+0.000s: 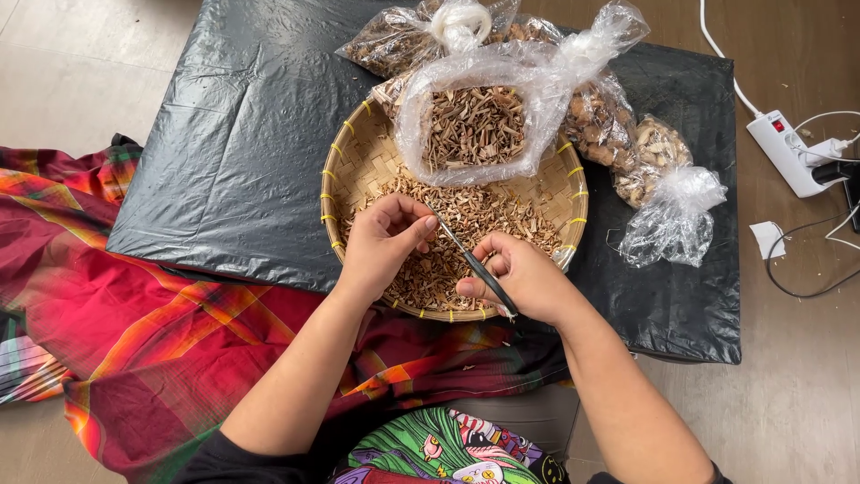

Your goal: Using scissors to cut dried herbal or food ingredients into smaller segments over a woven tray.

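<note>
A round woven bamboo tray [351, 161] lies on a black plastic sheet and holds a heap of small cut pieces of dried plant stalk [466, 215]. My right hand [524, 280] grips a pair of dark-handled scissors [475, 262], blades pointing up-left over the heap. My left hand [383, 240] hovers over the tray with fingertips pinched on a small piece right at the scissor tips. An open clear plastic bag [470, 125] of longer dried stalk pieces rests on the tray's far side.
More knotted clear bags of dried roots and slices [627, 143] lie behind and to the right of the tray. A black plastic sheet [233, 143] covers the floor. A red striped cloth [134, 314] lies at left, and a white power strip [788, 152] with cables at right.
</note>
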